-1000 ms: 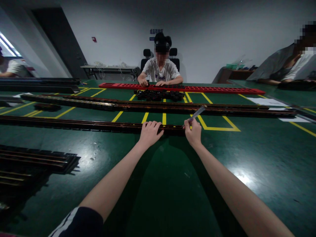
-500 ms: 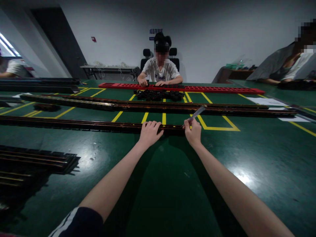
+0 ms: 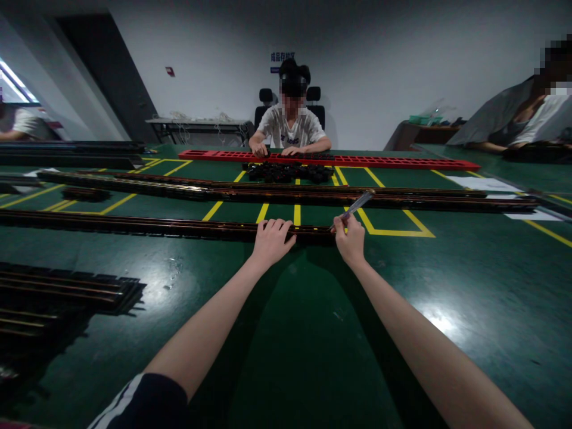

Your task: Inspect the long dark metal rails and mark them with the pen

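Observation:
A long black rail [image 3: 187,229] with thin coppery lines along it lies crosswise on the green table in front of me. My left hand [image 3: 271,239] rests over it near its right end, fingers on the far side and thumb on the near side, gripping it. At the rail's right end, my right hand [image 3: 351,239] pinches a slim tool [image 3: 360,201] with a translucent handle. The tool slants up and to the right, its lower tip close to the rail end. Whether the tip touches the rail I cannot tell.
Further off lie more long dark rails [image 3: 286,194], a heap of black parts [image 3: 290,173] and a red slotted frame [image 3: 402,162], where a co-worker [image 3: 292,128] sits. Stacked black rails [image 3: 67,289] lie at left. Paper sheets [image 3: 482,183] are at right.

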The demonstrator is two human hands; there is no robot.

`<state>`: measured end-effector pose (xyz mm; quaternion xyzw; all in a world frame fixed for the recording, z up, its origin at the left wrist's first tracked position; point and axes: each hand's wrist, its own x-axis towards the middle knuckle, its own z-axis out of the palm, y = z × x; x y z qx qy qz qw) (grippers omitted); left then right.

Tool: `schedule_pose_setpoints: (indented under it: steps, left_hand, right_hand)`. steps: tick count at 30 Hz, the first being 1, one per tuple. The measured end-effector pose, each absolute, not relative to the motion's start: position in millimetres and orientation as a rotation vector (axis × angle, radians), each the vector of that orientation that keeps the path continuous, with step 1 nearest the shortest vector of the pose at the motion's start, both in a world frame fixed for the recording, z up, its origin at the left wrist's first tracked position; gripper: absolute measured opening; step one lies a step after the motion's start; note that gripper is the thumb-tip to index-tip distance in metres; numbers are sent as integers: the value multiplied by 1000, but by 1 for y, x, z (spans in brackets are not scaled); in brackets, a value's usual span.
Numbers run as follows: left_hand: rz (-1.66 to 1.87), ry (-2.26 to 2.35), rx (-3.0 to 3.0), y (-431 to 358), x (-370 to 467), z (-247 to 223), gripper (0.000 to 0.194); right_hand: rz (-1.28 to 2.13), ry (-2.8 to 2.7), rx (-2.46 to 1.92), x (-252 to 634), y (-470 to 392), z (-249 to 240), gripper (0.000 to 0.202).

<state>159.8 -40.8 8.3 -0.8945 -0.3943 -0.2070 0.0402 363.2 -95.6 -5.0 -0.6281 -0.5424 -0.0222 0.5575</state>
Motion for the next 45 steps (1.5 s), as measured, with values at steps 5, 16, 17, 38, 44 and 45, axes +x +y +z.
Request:
schedule_pose_setpoints:
  steps: [5,16,17,38,44,45]
  left_hand:
    - [-639,-1201,-2725,-41,160,8,39]
    - [-697,-1210,-2703,-39,160,4,38]
    - [-701,-1206,-2703,-39,160,4,38]
    - [-690,-1200,-2683,-41,160,5,37]
    - [-703,-1198,-2721,-39,159,3,37]
    - [-705,-1199,-2727,-38,158,3,37]
  right_hand:
    - [-51,-1259,-1476,362,-95,-4,37]
    - [-72,-1239,-1483,360,-95,-2,42]
    - [-70,-1238,-1483,360,-95,-2,42]
    - [-74,-1248,-1504,362,-94,-4,37]
    - [-27,-1263,-1500,362,-95,-5,37]
    - [-24,-1265,-1501,362,-95,-5,37]
